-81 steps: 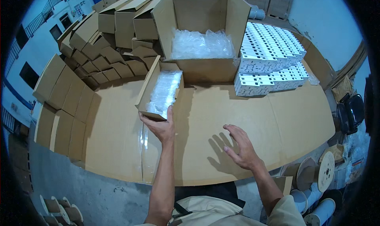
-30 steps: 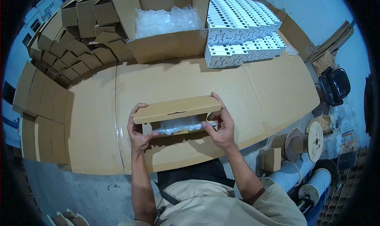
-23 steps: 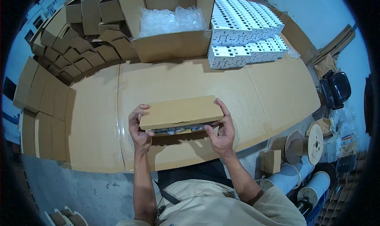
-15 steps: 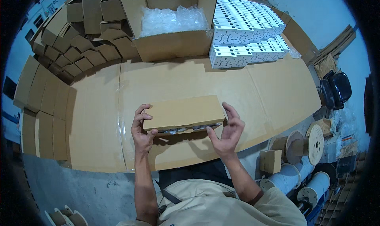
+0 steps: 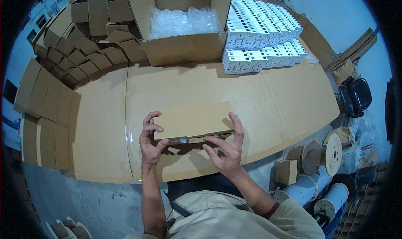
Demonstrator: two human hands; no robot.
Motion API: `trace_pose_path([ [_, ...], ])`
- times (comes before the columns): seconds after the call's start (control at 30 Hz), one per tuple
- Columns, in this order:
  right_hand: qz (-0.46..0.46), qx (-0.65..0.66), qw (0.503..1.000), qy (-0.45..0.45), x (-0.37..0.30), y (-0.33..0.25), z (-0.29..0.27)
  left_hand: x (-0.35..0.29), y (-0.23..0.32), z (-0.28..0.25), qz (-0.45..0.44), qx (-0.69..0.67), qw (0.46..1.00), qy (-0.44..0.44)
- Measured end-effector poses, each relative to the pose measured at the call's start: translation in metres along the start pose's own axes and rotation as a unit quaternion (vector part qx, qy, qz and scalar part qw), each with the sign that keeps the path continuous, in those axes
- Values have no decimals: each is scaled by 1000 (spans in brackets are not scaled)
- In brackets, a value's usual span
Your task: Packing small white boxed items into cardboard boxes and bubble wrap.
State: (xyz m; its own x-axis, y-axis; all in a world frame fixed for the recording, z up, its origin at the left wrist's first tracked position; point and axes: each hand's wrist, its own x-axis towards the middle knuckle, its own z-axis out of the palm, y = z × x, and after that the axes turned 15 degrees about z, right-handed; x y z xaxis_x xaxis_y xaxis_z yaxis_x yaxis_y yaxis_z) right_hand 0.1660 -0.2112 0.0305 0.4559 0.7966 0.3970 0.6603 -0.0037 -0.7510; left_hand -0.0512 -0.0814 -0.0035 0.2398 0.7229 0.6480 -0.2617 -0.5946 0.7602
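A long, flat cardboard box (image 5: 193, 118) is held above the near middle of the table, its lid nearly down. Along its front edge a narrow gap shows something clear and shiny, like plastic wrap, too little to name. My left hand (image 5: 151, 140) grips the left end, fingers on the top and side, thumb at the front lower corner. My right hand (image 5: 228, 151) is at the right end: one finger rests along the top right edge and another presses the front flap, while the thumb points at the front edge from below.
A cardboard-covered table (image 5: 100, 126) lies under the box. At the back stand a large open carton (image 5: 184, 48) of clear plastic bags and stacked white printed boxes (image 5: 247, 38). Brown boxes (image 5: 50, 101) are piled at left. Cable spools (image 5: 335, 195) and a black chair (image 5: 356, 94) stand at right.
My right hand has moved left and in from the box's right end to its front flap. The front gap has narrowed. The left hand keeps its grip.
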Motion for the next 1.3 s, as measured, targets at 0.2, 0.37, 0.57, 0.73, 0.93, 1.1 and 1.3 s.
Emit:
trace_pose_path([
  [0.2,8,33,999,9,3,0,2,-1,3,-3,-4,-12,1000,-11],
  [0.37,2,32,999,15,2,1,4,-2,1,-5,-7,-7,1000,-22],
  [0.57,9,33,999,29,-2,0,10,3,15,-3,-14,0,999,-39],
  [0.73,-78,-17,996,39,4,12,10,6,18,-2,-24,17,998,-60],
  [0.93,-81,10,996,30,6,16,11,1,14,-5,-16,5,999,-50],
  [1.1,-41,56,997,20,14,20,1,3,16,-7,-13,16,998,-61],
  [1.3,-58,76,994,-54,29,38,-23,0,12,-8,-6,20,998,-55],
])
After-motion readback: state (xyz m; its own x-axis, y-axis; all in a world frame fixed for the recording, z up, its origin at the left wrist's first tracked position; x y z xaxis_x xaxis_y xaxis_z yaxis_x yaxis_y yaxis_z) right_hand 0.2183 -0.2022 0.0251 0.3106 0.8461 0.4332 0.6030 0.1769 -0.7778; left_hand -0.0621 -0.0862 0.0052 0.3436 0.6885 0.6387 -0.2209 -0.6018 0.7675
